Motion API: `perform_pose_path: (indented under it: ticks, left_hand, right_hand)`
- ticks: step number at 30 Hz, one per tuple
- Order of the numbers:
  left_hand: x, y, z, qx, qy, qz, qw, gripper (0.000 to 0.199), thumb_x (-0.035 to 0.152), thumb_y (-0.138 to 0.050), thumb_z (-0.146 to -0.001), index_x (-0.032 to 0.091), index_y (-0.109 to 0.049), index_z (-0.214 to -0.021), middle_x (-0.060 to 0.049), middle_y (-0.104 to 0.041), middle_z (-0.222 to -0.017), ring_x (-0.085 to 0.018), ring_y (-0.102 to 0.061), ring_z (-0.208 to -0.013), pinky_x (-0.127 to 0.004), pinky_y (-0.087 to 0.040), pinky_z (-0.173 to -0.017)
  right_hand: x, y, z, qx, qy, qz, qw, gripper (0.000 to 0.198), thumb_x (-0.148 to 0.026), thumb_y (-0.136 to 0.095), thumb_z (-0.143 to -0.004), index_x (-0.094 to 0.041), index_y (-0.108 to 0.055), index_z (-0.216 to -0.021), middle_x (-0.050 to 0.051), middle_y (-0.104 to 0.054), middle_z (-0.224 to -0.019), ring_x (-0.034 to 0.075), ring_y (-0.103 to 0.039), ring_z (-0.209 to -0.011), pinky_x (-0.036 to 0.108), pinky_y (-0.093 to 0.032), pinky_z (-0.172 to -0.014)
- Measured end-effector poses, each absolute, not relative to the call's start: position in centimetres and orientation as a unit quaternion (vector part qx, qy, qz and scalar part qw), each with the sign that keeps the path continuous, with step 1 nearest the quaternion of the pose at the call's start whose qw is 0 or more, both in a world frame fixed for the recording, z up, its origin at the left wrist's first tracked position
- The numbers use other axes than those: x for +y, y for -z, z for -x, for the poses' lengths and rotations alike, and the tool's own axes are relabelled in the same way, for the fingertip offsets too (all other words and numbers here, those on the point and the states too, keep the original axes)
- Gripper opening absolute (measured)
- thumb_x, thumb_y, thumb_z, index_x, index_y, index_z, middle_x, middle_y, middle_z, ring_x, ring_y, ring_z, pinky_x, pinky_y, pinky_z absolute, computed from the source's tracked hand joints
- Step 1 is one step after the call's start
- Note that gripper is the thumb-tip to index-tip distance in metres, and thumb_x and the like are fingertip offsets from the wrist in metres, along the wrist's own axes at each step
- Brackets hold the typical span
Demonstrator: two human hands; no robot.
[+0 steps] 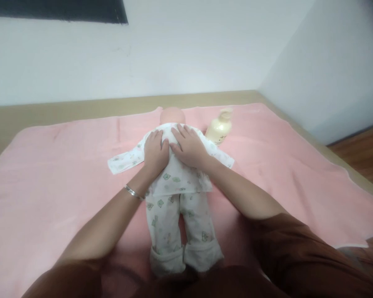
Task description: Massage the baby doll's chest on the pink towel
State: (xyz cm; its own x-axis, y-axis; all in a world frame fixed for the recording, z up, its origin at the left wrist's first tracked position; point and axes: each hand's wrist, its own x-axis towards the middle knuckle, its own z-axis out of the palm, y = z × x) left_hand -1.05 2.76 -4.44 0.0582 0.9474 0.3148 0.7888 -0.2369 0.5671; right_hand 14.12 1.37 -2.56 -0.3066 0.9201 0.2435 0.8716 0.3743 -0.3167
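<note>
A baby doll lies on a pink blanket, dressed in a white printed top and matching trousers with turned-up cuffs. Only the rounded back or top of its head shows. My left hand rests on the left part of the top, fingers stretched toward the head. On the right part lies my right hand, flat with its fingers spread. The two thumbs are close together over the middle. The top's sleeves reach out to both sides, and no doll hands show at their ends.
The pink blanket covers most of a wooden-edged surface. A pale yellow bottle stands beside the doll's right-hand sleeve. White walls rise behind and at right. A dark panel hangs at upper left.
</note>
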Motion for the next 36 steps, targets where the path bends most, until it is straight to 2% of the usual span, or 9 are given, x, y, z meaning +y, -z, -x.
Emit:
perform_pose_path:
  ticks: [4, 12, 16, 20, 24, 27, 30, 32, 36]
  left_hand:
    - [2.4, 4.9, 0.6, 0.596, -0.328, -0.725, 0.109, 0.053, 0.024, -0.03, -0.094, 0.005, -0.055, -0.137, -0.02, -0.053, -0.149, -0.03, -0.044, -0.144, -0.054, -0.03, -0.126]
    - [1.2, 4.2, 0.2, 0.57, -0.324, -0.743, 0.133, 0.057, 0.018, -0.031, -0.09, 0.016, -0.055, -0.142, -0.01, -0.048, -0.156, -0.029, -0.036, -0.151, -0.056, -0.028, -0.127]
    - [2.5, 3.7, 1.0, 0.584, -0.312, -0.73, 0.173, 0.056, 0.02, -0.036, -0.088, 0.016, -0.057, -0.14, -0.009, -0.049, -0.155, -0.027, -0.038, -0.15, -0.053, -0.027, -0.128]
    - [3.5, 3.7, 1.4, 0.591, -0.327, -0.709, 0.203, 0.055, 0.023, -0.034, -0.09, 0.018, -0.057, -0.139, -0.007, -0.049, -0.155, -0.024, -0.04, -0.149, -0.05, -0.029, -0.128]
    - [3.1, 4.1, 1.0, 0.572, -0.285, -0.755, 0.142, 0.054, 0.025, -0.028, -0.095, 0.013, -0.05, -0.143, -0.015, -0.047, -0.155, -0.029, -0.038, -0.149, -0.056, -0.026, -0.127]
    - [1.7, 4.0, 0.3, 0.553, -0.242, -0.793, 0.083, 0.055, 0.028, -0.029, -0.098, 0.007, -0.042, -0.147, -0.023, -0.04, -0.158, -0.036, -0.033, -0.151, -0.063, -0.025, -0.123]
    - [0.4, 3.4, -0.2, 0.553, -0.21, -0.803, 0.069, 0.057, 0.03, -0.031, -0.099, 0.005, -0.037, -0.151, -0.025, -0.03, -0.162, -0.041, -0.025, -0.153, -0.066, -0.024, -0.121]
    - [0.2, 2.9, -0.3, 0.562, -0.208, -0.796, 0.089, 0.057, 0.027, -0.031, -0.098, 0.006, -0.038, -0.151, -0.023, -0.029, -0.163, -0.041, -0.024, -0.154, -0.065, -0.023, -0.122]
    - [1.5, 2.7, 0.3, 0.575, -0.261, -0.756, 0.173, 0.055, 0.023, -0.032, -0.093, 0.02, -0.049, -0.145, -0.011, -0.041, -0.16, -0.034, -0.029, -0.153, -0.063, -0.021, -0.125]
  right_hand:
    - [1.4, 2.3, -14.6, -0.82, -0.052, 0.544, 0.171, 0.061, -0.04, -0.034, -0.103, -0.01, -0.035, -0.156, 0.019, -0.027, -0.165, 0.039, -0.025, -0.153, 0.058, -0.023, -0.124]
    - [0.5, 1.8, -13.9, -0.816, -0.037, 0.555, 0.155, 0.059, -0.034, -0.03, -0.104, -0.006, -0.034, -0.156, 0.02, -0.03, -0.163, 0.038, -0.027, -0.153, 0.059, -0.026, -0.124]
    - [-2.1, 1.5, -12.3, -0.812, -0.009, 0.56, 0.164, 0.057, -0.029, -0.029, -0.103, -0.002, -0.04, -0.152, 0.022, -0.037, -0.16, 0.041, -0.033, -0.149, 0.058, -0.029, -0.123]
    - [-3.1, 1.9, -11.4, -0.816, -0.014, 0.54, 0.207, 0.054, -0.026, -0.03, -0.102, -0.002, -0.05, -0.146, 0.016, -0.045, -0.156, 0.036, -0.033, -0.15, 0.05, -0.026, -0.127]
    - [-0.5, 2.2, -12.7, -0.803, -0.068, 0.549, 0.222, 0.053, -0.021, -0.029, -0.099, -0.013, -0.051, -0.147, 0.007, -0.044, -0.159, 0.031, -0.032, -0.151, 0.053, -0.024, -0.127]
    - [2.0, 2.3, -14.2, -0.796, -0.097, 0.559, 0.211, 0.055, -0.022, -0.03, -0.099, -0.013, -0.045, -0.151, 0.008, -0.037, -0.163, 0.033, -0.03, -0.152, 0.055, -0.024, -0.125]
    - [3.1, 2.4, -15.1, -0.799, -0.098, 0.559, 0.199, 0.056, -0.027, -0.029, -0.101, -0.012, -0.042, -0.153, 0.011, -0.033, -0.164, 0.034, -0.03, -0.152, 0.054, -0.026, -0.124]
    - [2.9, 2.2, -15.1, -0.801, -0.086, 0.561, 0.192, 0.056, -0.028, -0.028, -0.102, -0.011, -0.04, -0.154, 0.012, -0.033, -0.164, 0.034, -0.03, -0.152, 0.055, -0.026, -0.124]
    - [0.4, 1.7, -13.6, -0.797, -0.053, 0.575, 0.178, 0.056, -0.026, -0.029, -0.101, -0.006, -0.041, -0.152, 0.018, -0.036, -0.161, 0.039, -0.032, -0.15, 0.059, -0.027, -0.122]
